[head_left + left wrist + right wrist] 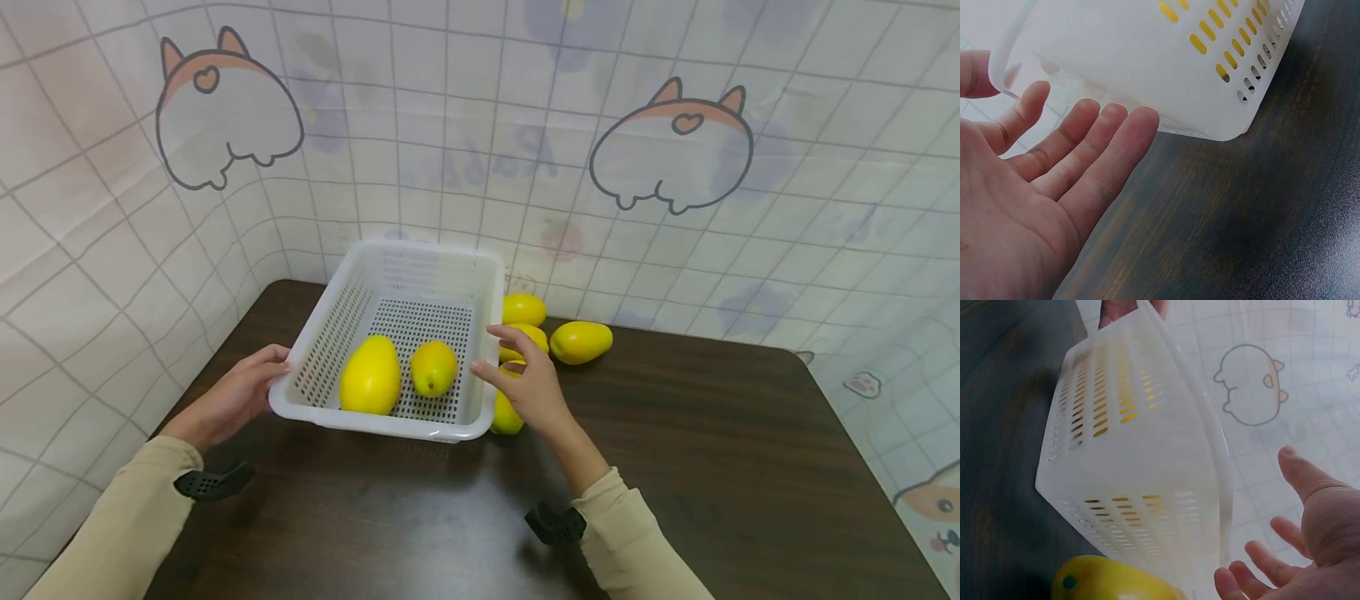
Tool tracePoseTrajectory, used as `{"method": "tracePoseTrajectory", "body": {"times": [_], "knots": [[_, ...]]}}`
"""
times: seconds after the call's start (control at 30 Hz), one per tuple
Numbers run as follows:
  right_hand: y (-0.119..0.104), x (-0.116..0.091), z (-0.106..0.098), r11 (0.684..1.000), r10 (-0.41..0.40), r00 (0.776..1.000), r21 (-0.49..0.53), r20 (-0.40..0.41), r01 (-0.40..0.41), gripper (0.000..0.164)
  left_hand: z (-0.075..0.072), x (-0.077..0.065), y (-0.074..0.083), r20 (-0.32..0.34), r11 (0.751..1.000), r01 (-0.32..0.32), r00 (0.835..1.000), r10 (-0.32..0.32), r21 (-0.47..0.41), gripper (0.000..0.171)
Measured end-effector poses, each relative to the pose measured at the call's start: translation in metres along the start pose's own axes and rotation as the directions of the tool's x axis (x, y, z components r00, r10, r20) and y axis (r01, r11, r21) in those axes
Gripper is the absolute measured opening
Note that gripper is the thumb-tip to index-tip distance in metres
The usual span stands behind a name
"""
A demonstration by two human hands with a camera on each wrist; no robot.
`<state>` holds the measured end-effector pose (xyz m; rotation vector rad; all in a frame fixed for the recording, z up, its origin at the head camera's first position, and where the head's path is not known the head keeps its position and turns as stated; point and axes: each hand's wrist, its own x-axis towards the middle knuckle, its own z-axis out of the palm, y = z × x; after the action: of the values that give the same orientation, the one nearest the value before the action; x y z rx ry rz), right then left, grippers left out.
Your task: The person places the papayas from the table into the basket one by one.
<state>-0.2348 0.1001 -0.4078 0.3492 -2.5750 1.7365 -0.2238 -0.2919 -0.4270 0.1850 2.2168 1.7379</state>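
Observation:
A white perforated plastic basket holds a large pear-shaped yellow fruit and a smaller oval yellow fruit. At the basket's left side, my left hand grips the rim, thumb on top; the left wrist view has its fingers extended under the rim against the side wall. My right hand is at the right rim with thumb and fingers spread. In the right wrist view that hand appears beside the rim, holding nothing. More yellow fruits lie right of the basket, one partly behind my right hand.
Basket and fruits are on a dark wooden table. A white gridded curtain with cartoon animal prints hangs behind the table and along its left side. Black wrist devices are worn on both arms.

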Motion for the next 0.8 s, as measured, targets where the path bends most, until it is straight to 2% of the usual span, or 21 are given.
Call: {"method": "tracePoseTrajectory", "body": {"times": [0.47,0.8], "knots": [[0.005,-0.002,-0.014,0.999,0.014,1.000,0.046,-0.026,-0.013,0.058,-0.001,-0.001,0.000,-0.008,0.999,0.023,1.000,-0.022,0.029,0.037],[0.018,-0.005,-0.024,0.999,0.032,0.998,0.027,-0.049,-0.031,0.058,-0.001,0.000,0.000,-0.001,1.000,0.014,1.000,-0.014,0.021,0.036]]}}
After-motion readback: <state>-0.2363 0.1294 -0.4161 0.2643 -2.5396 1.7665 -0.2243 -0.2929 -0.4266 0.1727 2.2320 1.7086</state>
